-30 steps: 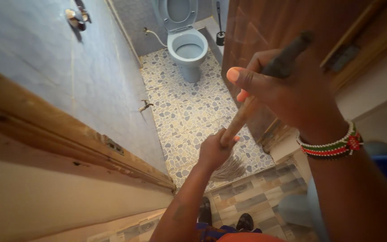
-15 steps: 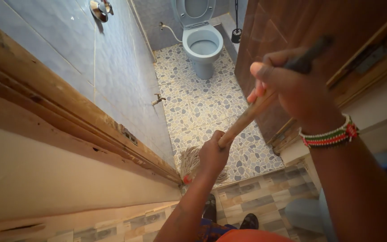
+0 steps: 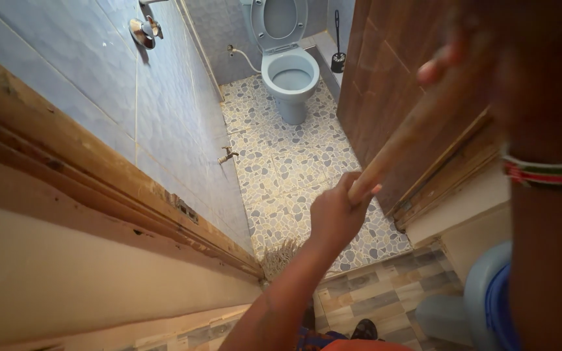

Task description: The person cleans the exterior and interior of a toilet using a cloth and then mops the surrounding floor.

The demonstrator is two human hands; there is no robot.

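Both hands grip one wooden mop handle [image 3: 417, 127]. The left hand [image 3: 334, 214] is wrapped tight around the lower shaft; the right hand [image 3: 489, 58], blurred and close to the camera, is closed around the upper end, a beaded bracelet [image 3: 548, 172] at its wrist. The mop head [image 3: 280, 255] lies below and left of the left hand, on the pebble-pattern floor [image 3: 281, 162] at the doorway threshold, against the wooden door frame [image 3: 99, 175]. Judged from this, mopping is under way at the near edge. Whether the floor beyond the hands, towards the toilet [image 3: 289, 75], has been wiped cannot be told.
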